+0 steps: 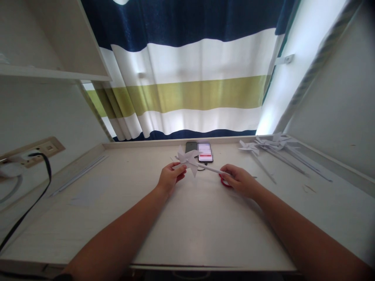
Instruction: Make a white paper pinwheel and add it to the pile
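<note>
Before us at twelve o'clock hangs the striped curtain [187, 89], and below it spreads the pale desk [181, 230]. At two o'clock on the desk lies a heap of finished paper pinwheels [269, 145]. Two phones [202, 151] rest at the far edge, just behind our hands. Our left hand [170, 177] pinches the white paper pinwheel [187, 160] at its head, held just above the desk at centre. Our right hand [239, 179] closes around the stick's other end, over red scissors [225, 182].
</note>
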Available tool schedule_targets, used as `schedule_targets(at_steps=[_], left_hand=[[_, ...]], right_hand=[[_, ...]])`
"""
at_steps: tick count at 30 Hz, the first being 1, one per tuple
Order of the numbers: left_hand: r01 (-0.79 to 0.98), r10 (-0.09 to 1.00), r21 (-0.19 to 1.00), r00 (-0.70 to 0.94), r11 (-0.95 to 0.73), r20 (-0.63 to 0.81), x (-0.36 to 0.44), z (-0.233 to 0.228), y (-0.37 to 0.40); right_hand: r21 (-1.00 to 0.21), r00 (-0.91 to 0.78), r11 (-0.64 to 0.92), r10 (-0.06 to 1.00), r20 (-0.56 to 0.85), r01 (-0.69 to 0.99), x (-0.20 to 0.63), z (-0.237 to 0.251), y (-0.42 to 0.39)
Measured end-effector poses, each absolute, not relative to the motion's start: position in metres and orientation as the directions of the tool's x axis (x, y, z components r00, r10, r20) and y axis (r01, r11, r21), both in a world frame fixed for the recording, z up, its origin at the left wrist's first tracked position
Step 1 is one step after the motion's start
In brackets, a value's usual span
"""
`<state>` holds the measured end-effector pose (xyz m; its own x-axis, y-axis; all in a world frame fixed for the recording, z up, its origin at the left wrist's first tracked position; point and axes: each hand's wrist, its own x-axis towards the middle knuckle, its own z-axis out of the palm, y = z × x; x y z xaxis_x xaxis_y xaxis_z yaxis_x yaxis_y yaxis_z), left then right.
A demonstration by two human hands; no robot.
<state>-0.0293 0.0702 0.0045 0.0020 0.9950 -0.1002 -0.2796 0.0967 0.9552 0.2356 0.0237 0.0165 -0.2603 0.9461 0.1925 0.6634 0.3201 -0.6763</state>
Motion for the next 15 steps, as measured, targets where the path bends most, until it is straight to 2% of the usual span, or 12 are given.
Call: schedule_targets(at_steps=[8, 15], left_hand=[[-0.34, 0.996, 0.938, -0.024, 0.072, -0.085, -0.0295, 0.0052, 0.0692], [-0.302, 0.997, 0.953, -0.065, 0.019, -0.041, -0.0299, 0.0048, 0.0713]], right_hand=[[-0.687, -0.242, 0.317, 0.948, 0.207, 0.654, 0.2359, 0.0158, 0.0242], [-0.681, -0.237, 0.32, 0.947, 0.216, 0.659, 0.2369, 0.0147, 0.0252]])
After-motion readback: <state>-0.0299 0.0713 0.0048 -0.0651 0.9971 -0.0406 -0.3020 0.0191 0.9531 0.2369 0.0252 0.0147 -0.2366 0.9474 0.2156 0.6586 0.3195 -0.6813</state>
